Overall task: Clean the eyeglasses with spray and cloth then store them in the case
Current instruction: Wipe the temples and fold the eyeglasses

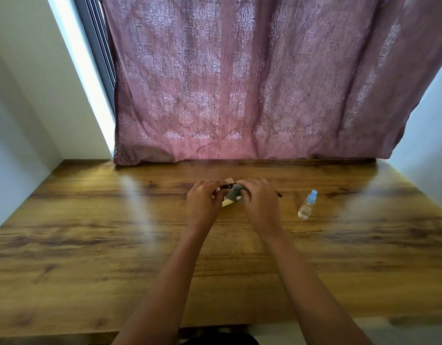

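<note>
- Left hand (205, 196): fingers curled round one end of the eyeglasses (227, 187), steadying the dark frame just above the bench (90, 245).
- Right hand (261, 199): pinches a grey cloth (233, 193) onto the frame, apparently wiping a lens.
- White object (225, 203), probably the case: lies under the hands, close by for storing the glasses.
- Blue-capped spray bottle (307, 205): stands apart at the right, clear of the wiping.

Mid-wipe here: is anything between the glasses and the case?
Nothing visible does. The white case lies just under the eyeglasses, which the left hand holds while the right hand grips the grey cloth on them. The spray bottle stands off to the right.
</note>
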A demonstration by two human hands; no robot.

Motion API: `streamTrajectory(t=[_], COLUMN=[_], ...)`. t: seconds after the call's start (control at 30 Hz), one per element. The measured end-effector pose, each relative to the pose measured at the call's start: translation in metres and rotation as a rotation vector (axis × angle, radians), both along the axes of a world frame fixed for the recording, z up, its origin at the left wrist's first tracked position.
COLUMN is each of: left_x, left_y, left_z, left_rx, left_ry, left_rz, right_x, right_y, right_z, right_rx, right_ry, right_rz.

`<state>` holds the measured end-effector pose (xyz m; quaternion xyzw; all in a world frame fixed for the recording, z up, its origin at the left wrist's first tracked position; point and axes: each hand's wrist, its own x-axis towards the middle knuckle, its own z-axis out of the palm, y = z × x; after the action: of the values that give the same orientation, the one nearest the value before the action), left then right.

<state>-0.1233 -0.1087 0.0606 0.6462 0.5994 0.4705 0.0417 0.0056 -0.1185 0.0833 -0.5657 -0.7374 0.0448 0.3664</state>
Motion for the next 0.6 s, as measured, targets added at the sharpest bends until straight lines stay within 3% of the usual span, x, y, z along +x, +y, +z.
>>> streamTrajectory(t=[0.13, 0.4, 0.6], left_x=[-0.001, -0.007, 0.002], left_y=[0.0, 0.007, 0.007], left_z=[-0.005, -0.003, -0.009], left_rx=[0.003, 0.021, 0.039], left_ry=[-0.012, -0.147, -0.105], left_rz=[-0.023, -0.025, -0.067], right_x=[0.002, 0.048, 0.001], right_y=[0.001, 0.02, 0.001], right_z=[-0.002, -0.012, -0.003], right_rx=[0.02, -0.07, 0.059], right_ry=[0.021, 0.09, -0.014], right_rz=[0.019, -0.283, -0.017])
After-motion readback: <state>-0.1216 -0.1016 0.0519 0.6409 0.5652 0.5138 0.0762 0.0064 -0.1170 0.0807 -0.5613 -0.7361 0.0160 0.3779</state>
